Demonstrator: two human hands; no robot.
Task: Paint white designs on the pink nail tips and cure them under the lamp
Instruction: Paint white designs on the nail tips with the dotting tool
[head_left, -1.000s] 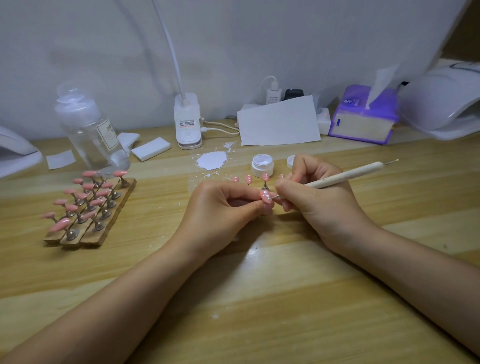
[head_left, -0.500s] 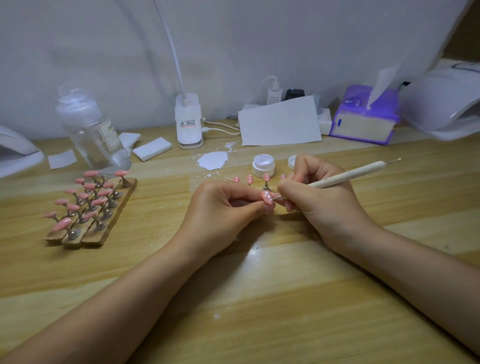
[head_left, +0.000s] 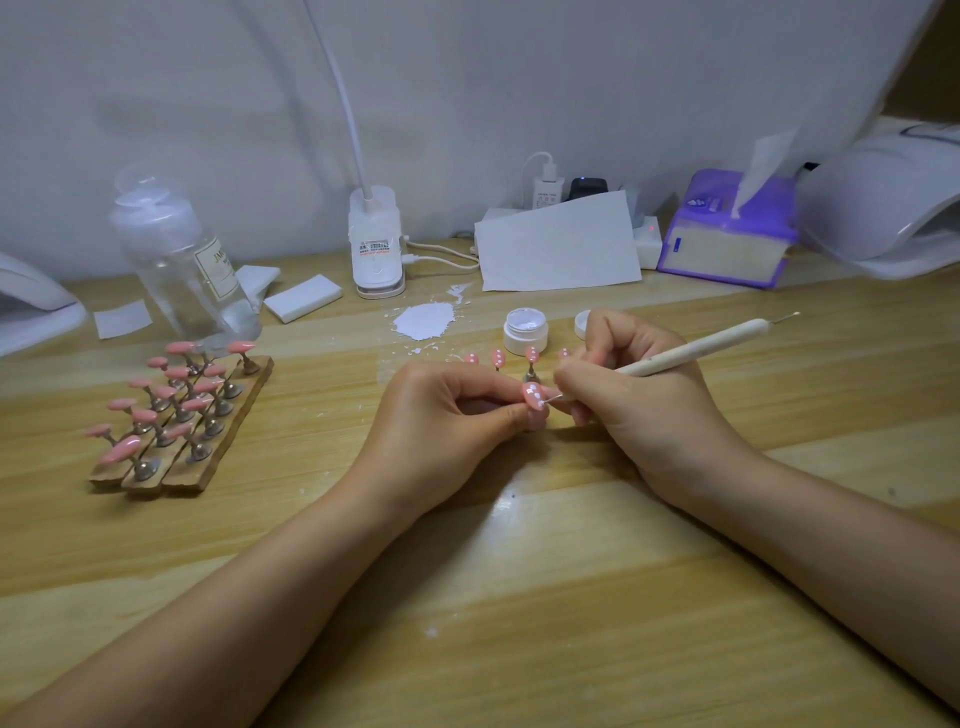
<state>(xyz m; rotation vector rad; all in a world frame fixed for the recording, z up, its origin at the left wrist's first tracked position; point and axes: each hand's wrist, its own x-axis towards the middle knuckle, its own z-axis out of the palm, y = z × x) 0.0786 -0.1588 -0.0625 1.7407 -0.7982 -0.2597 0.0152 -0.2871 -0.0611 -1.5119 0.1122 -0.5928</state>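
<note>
A: Take the open jar of white gel (head_left: 525, 328) as the landmark. Where are the hands?

B: Both are just in front of it, low over the wooden worktop (head_left: 519, 597). The left hand (head_left: 441, 421) is curled closed, its thumb and forefinger pinching a pink nail tip (head_left: 535, 400) by its lower end. That tip already carries a few white dots.

A: And the right hand?

B: The right hand (head_left: 639, 410) is closed around a white dotting pen (head_left: 696, 349) in a writing grip. The pen's fine metal point touches the held tip's pink face, and its rear end slants up and away to the right of the jar.

A: Any other tips near the jar?

B: A short row of pink dotted tips (head_left: 497, 358) stands directly in front of it, between the jar and the hands. One of them sits on a small metal stand (head_left: 531, 371). The jar's lid (head_left: 583, 324) lies just to its right, partly behind the right hand.

A: What lies left of the jar?

B: A smear of white paint (head_left: 425, 320) is just beside it. Well to the left is a wooden rack (head_left: 218, 441) with many plain pink tips (head_left: 176, 395) on metal stems, and a clear bottle (head_left: 182, 260) behind it.

A: And the curing lamp?

B: The white lamp (head_left: 883, 208) is far right and behind the jar, next to a purple tissue box (head_left: 727, 244).
</note>
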